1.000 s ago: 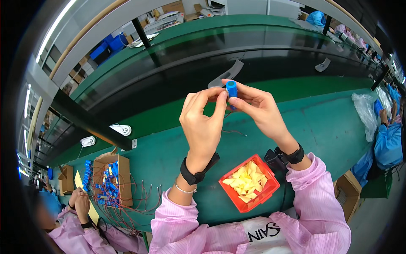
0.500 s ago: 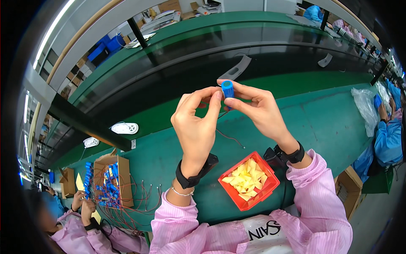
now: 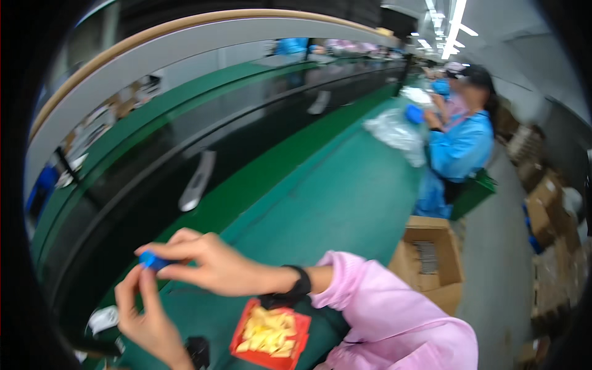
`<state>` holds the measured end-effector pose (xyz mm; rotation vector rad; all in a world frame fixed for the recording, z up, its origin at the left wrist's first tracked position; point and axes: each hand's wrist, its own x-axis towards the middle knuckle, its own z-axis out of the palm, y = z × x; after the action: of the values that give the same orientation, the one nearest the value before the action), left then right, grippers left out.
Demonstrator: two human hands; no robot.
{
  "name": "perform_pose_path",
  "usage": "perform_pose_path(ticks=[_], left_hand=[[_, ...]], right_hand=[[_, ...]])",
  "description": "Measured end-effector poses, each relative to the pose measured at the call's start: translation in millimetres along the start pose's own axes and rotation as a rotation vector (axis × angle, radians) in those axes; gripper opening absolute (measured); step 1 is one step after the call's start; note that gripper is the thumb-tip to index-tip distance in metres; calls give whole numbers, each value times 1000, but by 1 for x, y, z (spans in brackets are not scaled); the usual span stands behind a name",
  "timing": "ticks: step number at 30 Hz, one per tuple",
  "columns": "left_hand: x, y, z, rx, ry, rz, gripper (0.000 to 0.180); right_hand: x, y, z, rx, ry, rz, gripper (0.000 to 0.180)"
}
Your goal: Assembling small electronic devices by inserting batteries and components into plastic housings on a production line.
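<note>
Small blue part (image 3: 151, 260): lower left of the frame, pinched between the fingertips of both hands above the green counter (image 3: 345, 203). Right hand (image 3: 209, 266): closed on the part from the right, a black wristband worn at the wrist. Left hand (image 3: 145, 311): raised from the bottom edge, fingers closed on the same part from below. Red tray (image 3: 239, 330) of yellow pieces (image 3: 268, 333): bottom centre, on the counter. Cardboard box (image 3: 431, 259): right of centre. Person in blue (image 3: 459, 145): upper right, seated.
</note>
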<state>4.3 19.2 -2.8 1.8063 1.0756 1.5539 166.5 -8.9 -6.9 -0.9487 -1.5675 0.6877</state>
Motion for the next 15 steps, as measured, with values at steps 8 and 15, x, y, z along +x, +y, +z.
perform_pose_path(ticks=[8, 15], left_hand=[[4, -34, 8, -20, -100, -155, 22], [17, -30, 23, 91, -95, -194, 22]], right_hand=[[-1, 25, -1, 63, 46, 9, 44], [9, 55, 13, 94, 94, 20, 34]])
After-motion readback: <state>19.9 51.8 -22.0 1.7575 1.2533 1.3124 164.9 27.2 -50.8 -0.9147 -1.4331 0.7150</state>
